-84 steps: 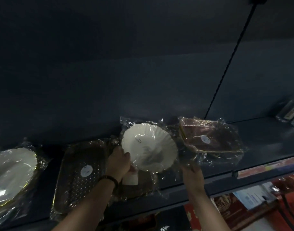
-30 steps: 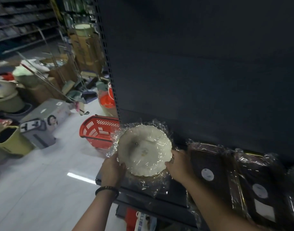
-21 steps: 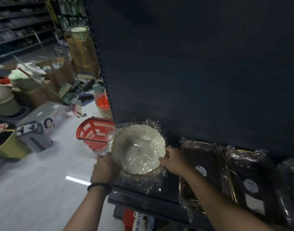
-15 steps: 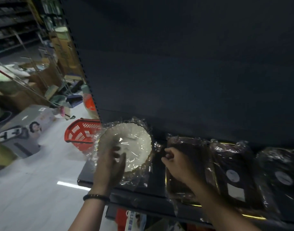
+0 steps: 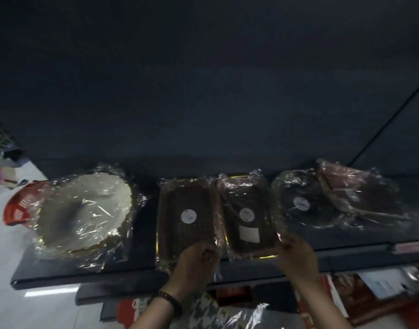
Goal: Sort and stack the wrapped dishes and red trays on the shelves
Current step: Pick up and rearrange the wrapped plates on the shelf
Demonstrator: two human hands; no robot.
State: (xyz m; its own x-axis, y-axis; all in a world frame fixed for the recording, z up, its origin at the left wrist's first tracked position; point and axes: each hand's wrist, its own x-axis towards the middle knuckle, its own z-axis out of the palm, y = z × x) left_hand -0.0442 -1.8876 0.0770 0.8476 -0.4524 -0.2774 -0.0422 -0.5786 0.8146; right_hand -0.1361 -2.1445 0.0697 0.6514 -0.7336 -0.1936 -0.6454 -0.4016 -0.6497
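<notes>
A white wrapped dish lies at the left end of the dark shelf, with no hand on it. To its right, two wrapped red trays lie side by side: the left tray and the middle tray. My left hand curls its fingers at the near edge where these two trays meet. My right hand grips the middle tray's near right corner. Further right sit a dark wrapped round dish and another wrapped red tray, tilted.
A red plastic basket stands on the floor beyond the shelf's left end. Packaged goods fill the lower shelf under my hands. The dark back panel rises right behind the shelf.
My left hand let go of the white dish, which stays at the shelf's left end. Both hands moved right to the near edge of the red trays, and my view swung right.
</notes>
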